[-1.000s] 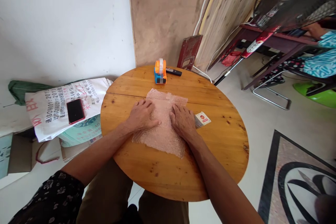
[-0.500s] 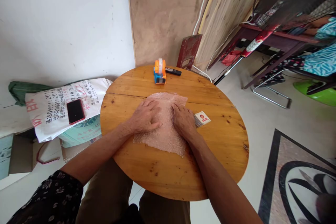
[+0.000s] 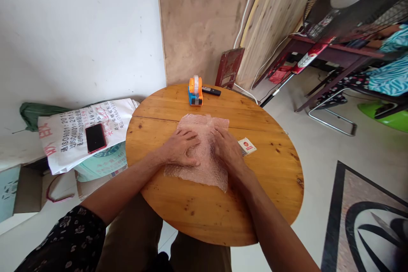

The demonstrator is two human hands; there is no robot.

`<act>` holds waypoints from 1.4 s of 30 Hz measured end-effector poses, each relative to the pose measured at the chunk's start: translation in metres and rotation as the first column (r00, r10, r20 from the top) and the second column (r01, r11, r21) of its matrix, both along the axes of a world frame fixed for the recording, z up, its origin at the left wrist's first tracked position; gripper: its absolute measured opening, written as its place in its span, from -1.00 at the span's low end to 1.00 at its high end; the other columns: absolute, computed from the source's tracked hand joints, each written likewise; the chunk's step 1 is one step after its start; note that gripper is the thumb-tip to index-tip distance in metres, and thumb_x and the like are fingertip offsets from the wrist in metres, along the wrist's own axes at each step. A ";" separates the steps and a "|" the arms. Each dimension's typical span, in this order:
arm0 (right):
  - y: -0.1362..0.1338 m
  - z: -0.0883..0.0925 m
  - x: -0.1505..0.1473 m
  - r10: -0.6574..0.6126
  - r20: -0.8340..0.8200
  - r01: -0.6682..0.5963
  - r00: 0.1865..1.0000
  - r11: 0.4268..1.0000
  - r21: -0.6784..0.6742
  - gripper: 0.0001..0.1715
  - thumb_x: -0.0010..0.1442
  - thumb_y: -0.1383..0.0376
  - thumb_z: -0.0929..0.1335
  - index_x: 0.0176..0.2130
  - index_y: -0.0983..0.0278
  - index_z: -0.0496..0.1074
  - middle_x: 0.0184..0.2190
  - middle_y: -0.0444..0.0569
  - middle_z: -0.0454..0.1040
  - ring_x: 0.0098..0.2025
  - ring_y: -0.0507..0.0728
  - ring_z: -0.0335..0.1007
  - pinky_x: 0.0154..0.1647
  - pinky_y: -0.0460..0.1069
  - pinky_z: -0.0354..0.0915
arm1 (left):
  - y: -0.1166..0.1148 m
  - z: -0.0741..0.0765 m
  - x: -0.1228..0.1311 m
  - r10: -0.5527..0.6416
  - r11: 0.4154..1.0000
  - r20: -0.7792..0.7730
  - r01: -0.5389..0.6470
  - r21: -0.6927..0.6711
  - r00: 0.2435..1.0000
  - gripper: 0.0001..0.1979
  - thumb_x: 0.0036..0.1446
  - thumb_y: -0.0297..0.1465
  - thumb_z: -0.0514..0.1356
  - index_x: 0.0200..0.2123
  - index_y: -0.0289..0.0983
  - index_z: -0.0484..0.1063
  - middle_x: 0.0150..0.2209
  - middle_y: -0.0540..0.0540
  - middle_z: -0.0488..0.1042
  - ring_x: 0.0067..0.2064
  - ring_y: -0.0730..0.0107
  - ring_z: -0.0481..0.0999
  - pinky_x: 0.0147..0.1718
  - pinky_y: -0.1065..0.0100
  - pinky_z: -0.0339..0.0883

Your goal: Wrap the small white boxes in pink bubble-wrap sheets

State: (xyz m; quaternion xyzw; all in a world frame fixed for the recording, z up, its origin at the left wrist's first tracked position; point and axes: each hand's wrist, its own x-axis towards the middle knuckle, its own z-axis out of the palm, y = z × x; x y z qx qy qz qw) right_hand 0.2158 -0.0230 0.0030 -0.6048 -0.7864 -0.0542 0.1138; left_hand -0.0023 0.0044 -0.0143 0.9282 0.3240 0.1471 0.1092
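A pinkish sheet of bubble wrap (image 3: 204,165) lies on the round wooden table (image 3: 242,208). My left hand (image 3: 181,148) rests flat on its left half with the fingers stretched out. My right hand (image 3: 228,148) presses flat on its right half, fingers pointing away from me. Just right of my right hand a small white and red packet (image 3: 247,145) lies on the table. An orange and blue tape dispenser (image 3: 195,90) stands at the far edge, with a dark remote (image 3: 211,91) beside it.
Printed sacks (image 3: 73,131) with a red-cased phone (image 3: 95,137) on top sit left of the table. A dark red chair (image 3: 229,67) stands behind it. At the right are a dark table (image 3: 334,53), a metal chair frame (image 3: 331,110) and another person's patterned sleeve (image 3: 392,68).
Both hands have slid a little along the bubble wrap, the left hand moving rightward toward the middle. The far edge of the sheet has been folded in, so the sheet looks shorter.
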 end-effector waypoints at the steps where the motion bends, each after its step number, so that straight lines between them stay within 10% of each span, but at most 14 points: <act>1: -0.004 0.006 0.002 0.010 -0.010 -0.010 1.000 1.000 0.014 -0.50 0.24 0.44 0.19 0.13 0.40 0.40 0.20 0.22 0.39 0.18 0.32 0.32 0.13 0.17 0.28 | 0.000 0.000 0.000 -0.001 1.000 0.000 0.001 0.000 1.000 -0.26 -0.02 0.06 0.27 0.17 -0.21 0.38 0.26 -0.24 0.30 0.28 -0.09 0.22 0.26 -0.03 0.01; 8: -0.027 0.030 0.047 -0.232 0.065 0.231 0.971 0.973 0.027 -0.38 0.19 0.15 0.35 0.17 0.37 0.34 0.21 0.30 0.35 0.17 0.46 0.30 0.07 0.30 0.27 | 0.000 0.001 0.000 -0.011 1.000 0.029 0.011 0.010 1.000 -0.28 -0.04 0.04 0.29 0.11 -0.25 0.43 0.23 -0.25 0.33 0.25 -0.08 0.25 0.23 0.01 0.04; 16: -0.036 0.026 0.077 -0.510 -0.161 0.463 0.845 0.848 -0.258 -0.46 0.09 0.06 0.38 0.00 0.29 0.44 -0.28 0.10 0.59 -0.24 0.32 0.51 -0.27 0.12 0.33 | 0.001 0.000 0.000 -0.003 1.000 0.040 0.003 0.001 0.999 -0.30 -0.04 0.05 0.29 0.09 -0.24 0.43 0.24 -0.25 0.33 0.26 -0.08 0.25 0.21 0.02 0.05; 21: -0.049 0.045 0.050 -0.224 -0.628 0.109 0.745 0.970 -0.217 -0.45 0.03 0.05 0.42 -0.01 0.21 0.43 -0.20 0.01 0.59 -0.23 0.21 0.50 -0.15 0.09 0.38 | -0.001 0.001 0.000 -0.021 1.000 0.040 0.021 0.005 0.999 -0.31 -0.04 0.03 0.30 0.08 -0.26 0.43 0.22 -0.26 0.34 0.24 -0.09 0.26 0.21 0.01 0.06; 28: -0.015 0.035 -0.012 0.095 -0.707 -0.277 0.700 0.950 -0.146 -0.46 -0.04 0.30 0.42 0.00 0.21 0.43 -0.17 -0.05 0.57 -0.17 0.18 0.48 -0.11 0.07 0.39 | 0.004 0.002 -0.001 -0.003 0.991 0.170 0.026 -0.131 0.985 -0.16 -0.07 -0.05 0.32 0.23 -0.33 0.24 0.19 -0.33 0.36 0.20 -0.17 0.30 0.20 -0.08 0.10; 35: 0.008 -0.014 -0.002 0.094 -0.759 -0.368 0.644 0.908 -0.200 -0.27 0.00 0.28 0.43 0.17 0.16 0.32 0.01 0.02 0.51 0.01 0.28 0.46 -0.01 0.16 0.40 | 0.018 -0.006 -0.013 0.108 0.894 0.480 0.126 -0.430 0.871 -0.06 -0.09 -0.47 0.14 0.39 -0.36 -0.12 0.26 -0.37 0.30 0.21 -0.02 0.37 0.08 0.04 0.32; 42: 0.001 -0.019 0.002 0.125 -0.718 -0.339 0.685 0.926 -0.162 -0.22 0.03 0.24 0.45 0.23 0.13 0.26 0.13 0.08 0.44 0.14 0.33 0.38 0.13 0.25 0.32 | 0.011 0.003 -0.012 0.126 0.892 0.454 0.100 -0.441 0.882 -0.04 -0.11 -0.53 0.09 0.41 -0.37 -0.12 0.23 -0.37 0.33 0.02 0.10 0.48 -0.01 0.09 0.37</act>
